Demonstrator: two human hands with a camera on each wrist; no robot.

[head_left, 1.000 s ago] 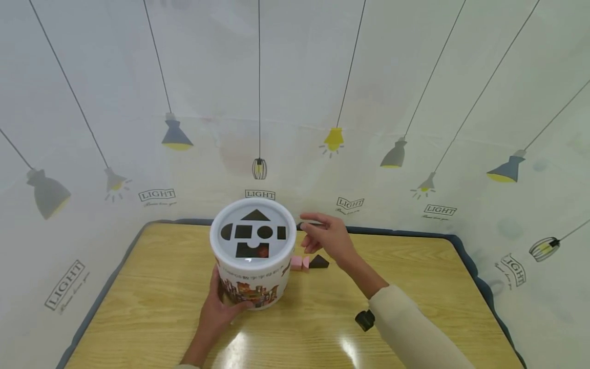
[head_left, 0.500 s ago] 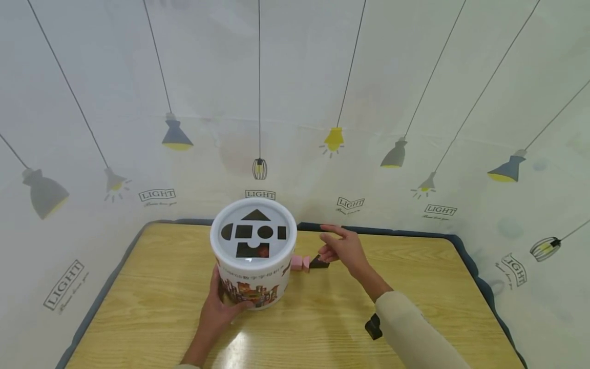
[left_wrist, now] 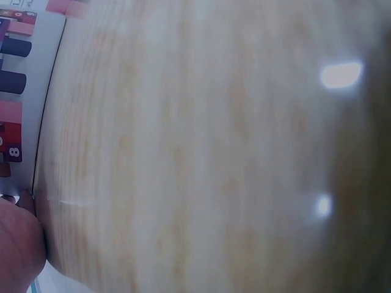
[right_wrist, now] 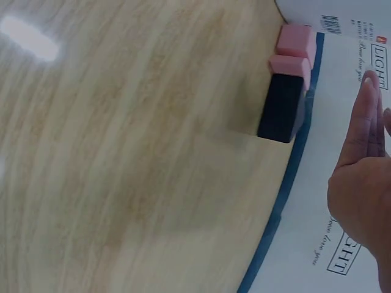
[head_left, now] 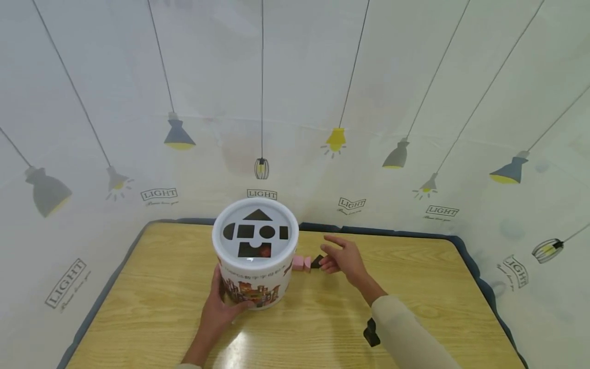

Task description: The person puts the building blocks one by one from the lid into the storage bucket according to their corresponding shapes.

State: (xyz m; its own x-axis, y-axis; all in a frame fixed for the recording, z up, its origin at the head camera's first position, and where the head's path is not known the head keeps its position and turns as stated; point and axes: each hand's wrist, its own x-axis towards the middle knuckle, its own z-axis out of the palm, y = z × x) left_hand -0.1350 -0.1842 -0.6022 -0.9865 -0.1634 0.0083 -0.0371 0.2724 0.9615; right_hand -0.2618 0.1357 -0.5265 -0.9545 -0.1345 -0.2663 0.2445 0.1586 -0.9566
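Observation:
A white printed bucket (head_left: pixel 258 284) stands on the table, its lid (head_left: pixel 230 246) pierced with cut-out shapes. My left hand (head_left: pixel 220 307) grips the bucket low on its left side, thumb across the front; in the left wrist view only part of that hand (left_wrist: pixel 18 250) shows beside the printed wall. Right of the bucket, a pink cube (head_left: pixel 298 263), a second pink block (head_left: pixel 307 264) and a black triangular block (head_left: pixel 316 263) sit in a row. My right hand (head_left: pixel 346 262) is near the black block, fingertips overlapping it in the head view, fingers fairly straight and holding nothing.
The wooden table (head_left: pixel 152 287) has a dark blue edge (head_left: pixel 392 232) along the back. Behind it rises a pale wall covering (head_left: pixel 295 102) printed with lamps. A black device (head_left: pixel 371 333) is at the right sleeve. Something reddish shows through a lid hole.
My right hand has moved from beside the bucket's rim to the right and down, nearer the black block. My left hand and the bucket have stayed put.

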